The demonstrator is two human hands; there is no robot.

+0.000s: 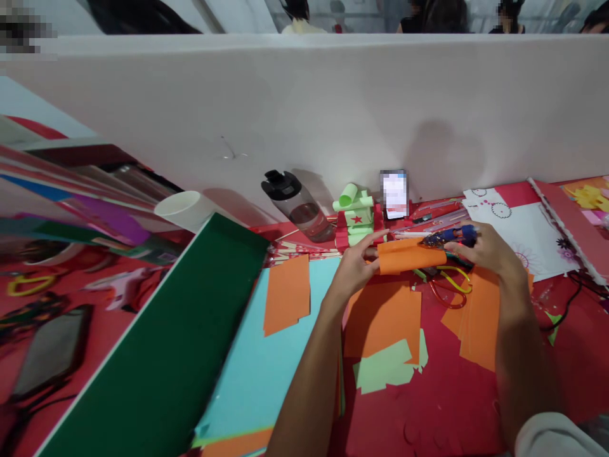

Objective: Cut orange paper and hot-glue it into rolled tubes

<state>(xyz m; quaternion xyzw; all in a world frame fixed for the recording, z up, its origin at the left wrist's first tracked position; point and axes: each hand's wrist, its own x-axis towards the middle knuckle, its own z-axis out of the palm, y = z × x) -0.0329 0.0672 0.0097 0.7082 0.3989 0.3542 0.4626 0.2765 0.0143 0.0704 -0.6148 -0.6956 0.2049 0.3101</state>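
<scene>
Green board [157, 343] at your left, blue sheet [252, 381] beside it, your left hand [354, 266], fingers pinching a curled orange paper [409, 257] above the red tabletop [428, 419], a blue glue gun [450, 237] near its upper edge, gripped by the fingers of your right hand [492, 251].

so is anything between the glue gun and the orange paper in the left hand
Nothing visible. The right hand holds the blue glue gun with its tip at the upper edge of the curled orange paper in the left hand; whether they touch is unclear. The loose orange sheets lie below, out of the way.
</scene>
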